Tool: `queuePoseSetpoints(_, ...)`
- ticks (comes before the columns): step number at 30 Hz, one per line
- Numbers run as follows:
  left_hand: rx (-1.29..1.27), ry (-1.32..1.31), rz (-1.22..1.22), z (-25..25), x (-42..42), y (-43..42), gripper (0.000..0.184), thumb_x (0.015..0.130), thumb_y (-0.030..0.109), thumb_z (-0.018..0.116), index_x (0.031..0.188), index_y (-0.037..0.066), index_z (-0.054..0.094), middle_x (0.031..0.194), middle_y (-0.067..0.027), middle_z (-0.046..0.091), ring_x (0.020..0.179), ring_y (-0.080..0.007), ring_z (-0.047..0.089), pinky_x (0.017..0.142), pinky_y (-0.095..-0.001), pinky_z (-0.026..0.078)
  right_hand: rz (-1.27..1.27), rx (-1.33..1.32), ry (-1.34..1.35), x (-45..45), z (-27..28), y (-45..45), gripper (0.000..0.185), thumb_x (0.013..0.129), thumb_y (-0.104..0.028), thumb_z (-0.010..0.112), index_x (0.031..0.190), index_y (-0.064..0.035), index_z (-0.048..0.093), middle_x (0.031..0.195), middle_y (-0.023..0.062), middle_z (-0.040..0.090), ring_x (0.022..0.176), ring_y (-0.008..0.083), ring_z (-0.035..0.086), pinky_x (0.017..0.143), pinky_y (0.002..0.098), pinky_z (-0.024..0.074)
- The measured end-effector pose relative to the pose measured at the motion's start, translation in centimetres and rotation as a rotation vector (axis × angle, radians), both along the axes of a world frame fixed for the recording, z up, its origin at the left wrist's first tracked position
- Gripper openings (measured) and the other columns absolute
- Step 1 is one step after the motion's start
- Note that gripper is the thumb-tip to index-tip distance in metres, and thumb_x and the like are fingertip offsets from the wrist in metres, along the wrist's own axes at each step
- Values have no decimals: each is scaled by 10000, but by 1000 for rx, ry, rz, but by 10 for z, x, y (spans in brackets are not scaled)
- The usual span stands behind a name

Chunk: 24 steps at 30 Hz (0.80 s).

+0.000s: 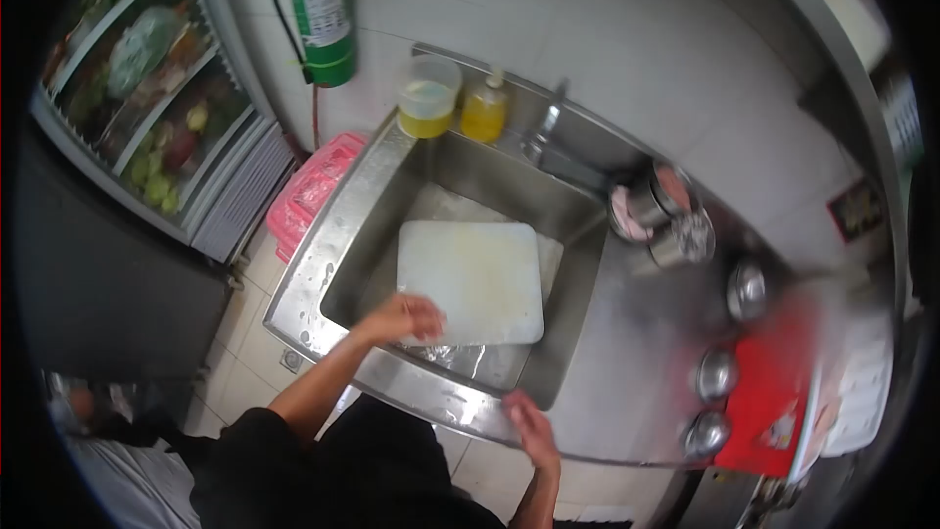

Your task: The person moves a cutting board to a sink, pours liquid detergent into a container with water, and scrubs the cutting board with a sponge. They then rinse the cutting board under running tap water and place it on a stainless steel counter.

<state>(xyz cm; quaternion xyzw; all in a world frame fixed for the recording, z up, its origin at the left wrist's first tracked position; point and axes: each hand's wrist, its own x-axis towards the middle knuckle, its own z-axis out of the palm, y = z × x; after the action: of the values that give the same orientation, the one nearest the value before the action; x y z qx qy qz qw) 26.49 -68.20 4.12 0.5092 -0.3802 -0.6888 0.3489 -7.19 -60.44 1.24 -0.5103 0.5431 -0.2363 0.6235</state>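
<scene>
There you were at the sink [578, 338], your left hand [401, 318] in over the near left corner of the board [472, 279], its fingers bent! Touching, hovering or gripping? You blurred there, so I could not tell. The white board lay in the basin, spreading away and rightward from those fingers, and a pale slab [552, 264] peeked out from under its far and right edges. Over to your right hand [532, 431]: the fingers were loose and open, right at the sink's near rim, nearer you and to the right of the left ones; contact with the metal I could not make out.

Straight beyond your left fingers, at the back rim, stood a tub [425, 125], yellow liquid low inside, with a bottle [483, 118] of yellow just right of it, then the tap [544, 127]. Well beyond your right fingers and rightward, steel pots [676, 240] crowded the counter [636, 333]. Three steel bowls [717, 373] ran in a line to the right of those same fingers, with a red sheet [754, 411] just past them. Off left of your left fingers, outside the sink, sat something pink [311, 194], with the fridge [157, 88] farther out!
</scene>
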Motion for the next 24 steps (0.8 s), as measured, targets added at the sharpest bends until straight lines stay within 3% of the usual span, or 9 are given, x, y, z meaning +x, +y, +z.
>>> queuePoseSetpoints(3, 5, 101, 532, 16, 44, -62, 243, 826, 202, 637, 986, 30, 573, 818, -71, 618, 714, -178, 615, 624, -303, 503, -11, -235, 122, 50, 20, -105, 655, 843, -231, 633, 1367, -16, 305, 1373, 138, 390, 1236, 225, 401, 963, 326, 386)
queuePoseSetpoints(5, -18, 132, 722, 14, 71, -107, 366, 807, 265, 651, 1061, 38, 520, 861, -81, 579, 751, -205, 593, 639, -337, 501, -48, -297, 103, 82, 11, -169, 740, 815, -236, 660, 1393, -29, 247, 1411, 152, 331, 1288, 256, 337, 986, 360, 367)
queuePoseSetpoints(10, -20, 256, 844, 13, 118, -209, 605, 742, 317, 697, 1158, -8, 402, 926, -132, 513, 753, -241, 577, 598, -350, 504, -69, -477, 223, 157, 33, -284, 887, 765, -305, 703, 1414, -34, 162, 1433, 181, 270, 1316, 301, 283, 1035, 379, 304)
queuePoseSetpoints(14, 35, 219, 917, 17, 138, -269, 788, 714, 375, 682, 1267, -36, 297, 1054, -220, 441, 796, -337, 569, 612, -411, 505, 53, -329, 382, 190, 19, -375, 935, 757, -310, 703, 1415, -15, 107, 1456, 199, 193, 1348, 310, 203, 1081, 369, 225)
queuePoseSetpoints(16, 60, 219, 911, 25, 146, -284, 803, 711, 389, 656, 1286, -32, 284, 1085, -248, 427, 823, -371, 563, 622, -426, 505, -81, -539, 385, 209, 8, -403, 985, 738, -275, 713, 1421, -14, 53, 1475, 178, 144, 1371, 277, 130, 1096, 340, 177)
queuePoseSetpoints(20, 164, 181, 849, 49, 148, -293, 794, 703, 390, 582, 1307, -22, 271, 1144, -328, 397, 862, -434, 560, 646, -447, 503, -33, -627, 363, 224, -6, -422, 1001, 714, -267, 716, 1421, -13, 55, 1479, 186, 108, 1381, 288, 65, 1110, 348, 125)
queuePoseSetpoints(22, 209, 142, 798, 42, 155, -306, 747, 709, 352, 565, 1290, -29, 287, 1101, -340, 425, 819, -432, 570, 637, -442, 504, 180, -808, 576, 226, -16, -418, 1020, 686, -272, 730, 1417, -7, 70, 1485, 181, 77, 1381, 311, 35, 1110, 356, 135)
queuePoseSetpoints(23, 253, 101, 734, 38, 158, -311, 701, 716, 314, 548, 1273, -36, 304, 1058, -351, 453, 775, -430, 580, 628, -438, 505, 182, -803, 574, 225, -19, -420, 1020, 686, -272, 730, 1417, -7, 70, 1485, 181, 77, 1381, 311, 35, 1110, 356, 135)
queuePoseSetpoints(24, 262, 92, 731, 34, 159, -314, 701, 716, 314, 548, 1273, -36, 304, 1058, -351, 453, 775, -430, 580, 628, -438, 505, 324, -797, 747, 225, -10, -416, 1025, 680, -274, 733, 1416, -6, 72, 1488, 177, 60, 1381, 313, 31, 1106, 372, 153)
